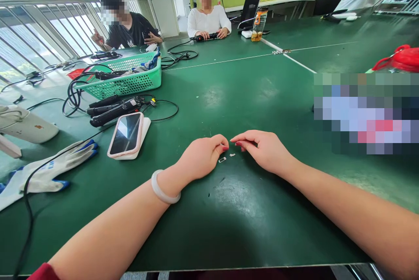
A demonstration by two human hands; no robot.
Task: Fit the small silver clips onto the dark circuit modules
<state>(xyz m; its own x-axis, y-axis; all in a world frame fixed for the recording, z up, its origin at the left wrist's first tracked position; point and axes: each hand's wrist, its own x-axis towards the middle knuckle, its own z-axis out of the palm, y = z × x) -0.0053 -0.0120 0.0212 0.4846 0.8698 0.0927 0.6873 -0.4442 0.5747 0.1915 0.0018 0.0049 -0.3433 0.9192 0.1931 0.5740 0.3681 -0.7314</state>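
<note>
Left grip [203,157] of mine rests on the green tabletop [186,232] with thumb and forefinger curled in close to each other; whether they pinch anything, I cannot tell. Opposite it, my right grip [266,151] points inward, forefinger stretched out and thumb just below it, and I cannot make out whether those tips meet on something small. My two sets of fingertips are near each other. Just below them on the tabletop lie a tiny pale frame [222,159], nearer my left, and a smaller pale piece [232,155], between my hands and just beside the frame. I wear a white bangle [165,188] on my left wrist. Out to my left, a phone [125,135] lies face up on a white object, with a white-and-blue glove [59,169] near it. Beyond the phone are black-handled tools [114,109] and a mint-green basket [131,84] with cables and more gear inside. Across from me sits a person in white [209,20], both hands on a black tool [206,37]
</note>
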